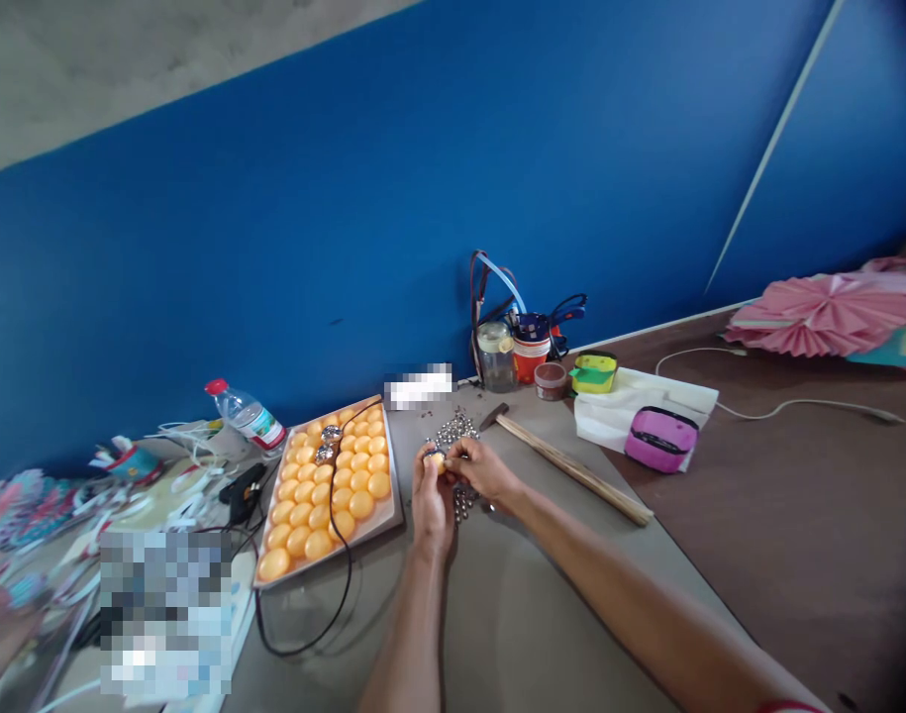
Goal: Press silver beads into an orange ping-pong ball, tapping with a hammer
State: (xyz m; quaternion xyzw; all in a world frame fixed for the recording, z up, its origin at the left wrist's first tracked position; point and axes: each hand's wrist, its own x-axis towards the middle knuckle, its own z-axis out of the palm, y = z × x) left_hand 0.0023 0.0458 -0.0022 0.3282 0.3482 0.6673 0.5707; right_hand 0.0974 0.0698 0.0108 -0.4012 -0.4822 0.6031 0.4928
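Note:
My left hand (430, 500) and my right hand (480, 467) meet over the grey table, both pinched on one small orange ball (437, 459) held between their fingertips. Just beyond and under the hands lies a heap of small silver metal balls (456, 434). Left of the hands stands a tray (393, 515) filled with rows of orange balls (326, 495), with two shiny metal pieces (328, 443) near its far end.
A wooden-handled hammer (571, 465) lies to the right of the hands. Behind stand a jar (495, 356), cups with tools, a pink case (660, 439) on white cloth and a water bottle (249, 416). A black cable (341, 555) loops across the tray. Clutter fills the left side.

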